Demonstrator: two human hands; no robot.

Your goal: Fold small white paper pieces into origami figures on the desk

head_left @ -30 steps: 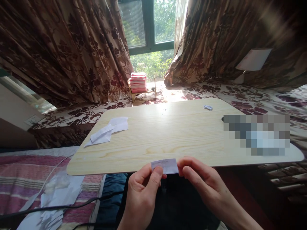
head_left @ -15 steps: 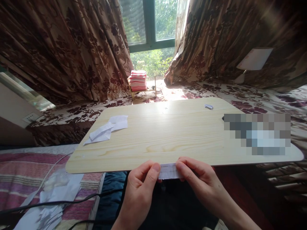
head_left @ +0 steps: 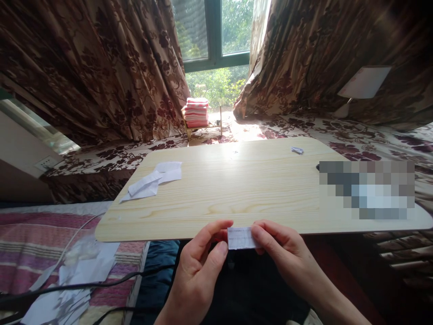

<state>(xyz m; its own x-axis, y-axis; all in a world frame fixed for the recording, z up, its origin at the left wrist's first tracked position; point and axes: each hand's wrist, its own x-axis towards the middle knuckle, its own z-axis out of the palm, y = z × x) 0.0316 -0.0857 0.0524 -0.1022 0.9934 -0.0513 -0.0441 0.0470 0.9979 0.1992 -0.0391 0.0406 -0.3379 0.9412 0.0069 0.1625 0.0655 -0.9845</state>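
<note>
I am pinching a little paper slip (head_left: 241,238) with my left hand (head_left: 199,266) and right hand (head_left: 280,253), fingers closing on its two ends, just in front of the table (head_left: 237,189) edge. Folding it neatly, I think, needs matching edges.

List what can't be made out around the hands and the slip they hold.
Print on the paper slip: too small and faint to read, head view.
Slip's right end: covered by fingers of the right hand.
Item on the table, right side: masked by a pixelated patch.
Far scrap: too small to identify.
Loose papers, lower left: cut off by the frame edge.
</note>
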